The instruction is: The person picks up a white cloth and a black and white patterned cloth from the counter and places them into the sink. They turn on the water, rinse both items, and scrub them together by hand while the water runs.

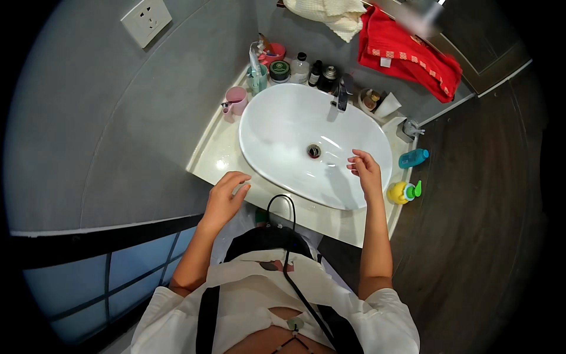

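Observation:
A white oval washbasin (274, 127) is set on a pale countertop (215, 154), with a dark drain (313, 151) in its bottom and a dark tap (342, 97) at its far rim. My left hand (227, 197) hovers by the counter's near left edge, thumb and fingers apart, holding nothing. Over the right side of the basin hangs my right hand (365, 171), its fingers loosely bent and apart, with nothing in it. Nearest to that hand on the counter's right end are a yellow pump bottle (401, 192) with a green top and a blue bottle (414, 158).
Along the back stand a pink cup (236, 100), a teal cup (257, 79) with toothbrushes, a dark green jar (279, 71) and several small bottles. A white tube (388, 106) leans right of the tap. Above hang a red towel (407, 56) and a cream towel (333, 16).

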